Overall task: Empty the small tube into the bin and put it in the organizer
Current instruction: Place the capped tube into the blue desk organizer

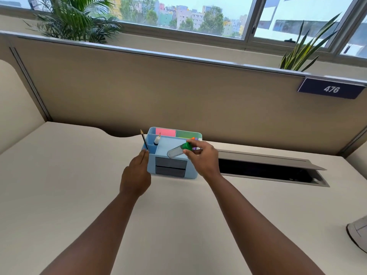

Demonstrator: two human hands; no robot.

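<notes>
- The right hand [204,157] pinches a small tube [175,151] by its green cap [187,146], fingers closed around the cap end.
- The small tube is clear, lies tilted with its rounded closed end pointing left and slightly down, and hangs above the near part of the organizer [172,167], over its wide open compartment; whether it touches the organizer I cannot tell.
- The tube looks empty, though its clear wall is too small to read with certainty.
- The left hand [137,175] is flat and open, fingers straight and together, with the fingertips against the left wall of the organizer near its near left corner; it grips nothing.
- The organizer is a light blue box on the pale worktop [79,185], close to the far edge, with 2 dark drawers [171,167] stacked on its near face.
- A pencil [144,139] stands tilted in the near left compartment, tip up.
- A small white bottle [157,140] stands in the compartment just behind and right of the pencil.
- A pink pad [165,132] and a green pad [186,134] sit side by side in the far compartments.
- Orange and purple items show just beyond the right hand, mostly hidden by it.
- To the right of the organizer a cable hatch [268,169] in the worktop is open, its grey lid raised.
- A beige partition [158,92] rises behind the worktop, bearing a dark plate [331,88] reading 476 at far right.
- 2 plants stand beyond the partition below a window: 1 at far left [75,18], 1 at far right [305,50].
</notes>
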